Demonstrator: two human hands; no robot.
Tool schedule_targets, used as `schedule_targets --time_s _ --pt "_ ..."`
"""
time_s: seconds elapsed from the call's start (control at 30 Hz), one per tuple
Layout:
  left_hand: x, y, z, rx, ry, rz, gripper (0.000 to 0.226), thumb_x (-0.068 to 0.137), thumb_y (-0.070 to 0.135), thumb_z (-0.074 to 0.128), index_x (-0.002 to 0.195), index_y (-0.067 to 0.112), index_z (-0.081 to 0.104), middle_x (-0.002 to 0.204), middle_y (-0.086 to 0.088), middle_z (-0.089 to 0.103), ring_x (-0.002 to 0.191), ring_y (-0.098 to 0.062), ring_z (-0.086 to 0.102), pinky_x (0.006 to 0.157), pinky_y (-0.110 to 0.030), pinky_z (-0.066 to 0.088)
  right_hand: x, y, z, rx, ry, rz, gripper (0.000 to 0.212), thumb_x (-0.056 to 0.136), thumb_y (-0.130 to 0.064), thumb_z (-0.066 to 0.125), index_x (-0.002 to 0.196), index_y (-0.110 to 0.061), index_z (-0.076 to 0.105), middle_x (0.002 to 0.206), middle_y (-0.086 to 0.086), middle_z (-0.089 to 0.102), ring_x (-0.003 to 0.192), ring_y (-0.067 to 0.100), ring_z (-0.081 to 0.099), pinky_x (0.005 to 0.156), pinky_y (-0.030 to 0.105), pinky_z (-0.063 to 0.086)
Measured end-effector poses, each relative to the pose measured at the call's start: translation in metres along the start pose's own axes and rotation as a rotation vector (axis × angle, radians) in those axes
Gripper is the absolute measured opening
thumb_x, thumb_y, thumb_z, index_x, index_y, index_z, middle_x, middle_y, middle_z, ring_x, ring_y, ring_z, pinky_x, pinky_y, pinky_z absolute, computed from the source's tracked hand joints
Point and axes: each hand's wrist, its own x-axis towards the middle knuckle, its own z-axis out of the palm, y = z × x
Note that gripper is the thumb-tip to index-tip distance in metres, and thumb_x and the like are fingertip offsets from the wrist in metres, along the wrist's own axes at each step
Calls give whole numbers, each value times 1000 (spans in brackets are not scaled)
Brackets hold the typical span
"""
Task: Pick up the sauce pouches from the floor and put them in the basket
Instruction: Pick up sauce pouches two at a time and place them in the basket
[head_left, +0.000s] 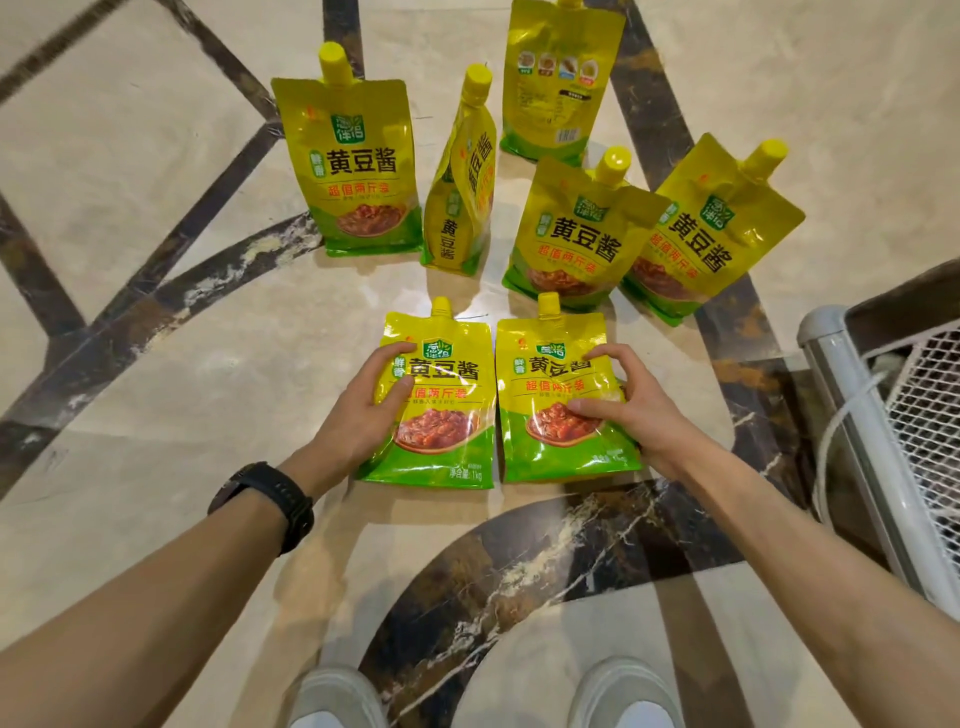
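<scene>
Several yellow-and-green sauce pouches with yellow caps stand on the marble floor. Two stand nearest me, side by side. My left hand (363, 405) grips the near left pouch (447, 410) along its left edge, thumb and fingers on its front. My right hand (628, 405) grips the near right pouch (550, 410) at its right edge, fingers curled over the front. Behind them stand a far left pouch (353, 171), a turned, folded pouch (462, 187), a back-facing pouch (561, 78) and two tilted pouches (576, 239) (711, 234). The white mesh basket (852, 395) is at the right edge.
The floor is beige marble with dark brown inlay bands (171, 291). My two light shoes (337, 696) (623, 691) show at the bottom edge. A black watch (270, 501) is on my left wrist. A white cord (836, 431) hangs over the basket's rim.
</scene>
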Motion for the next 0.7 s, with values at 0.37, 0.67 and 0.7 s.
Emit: schedule_targets --time_s 0.37,0.67,0.7 --pt "-1 12 5 -86 39 -65 35 108 16 36 141 21 47 129 0 57 90 6 67 72 -15 56 -6 12 5 220 -21 122 29 92 -1 60 112 -21 58 114 14 69 85 26 73 63 36 61" --pt "-5 7 -5 -43 -185 -15 71 87 18 74 142 50 43 153 6 43 132 -20 52 109 -45 46 -12 13 4 192 -64 130 62 66 -3 79 120 -23 56 113 12 72 93 30 72 64 41 62" --pt "-5 8 -6 -54 -201 -21 68 83 22 78 137 51 48 152 6 45 133 -22 51 109 -47 45 -12 14 2 211 -67 144 60 67 -3 78 119 -23 57 115 13 72 93 30 72 67 45 62"
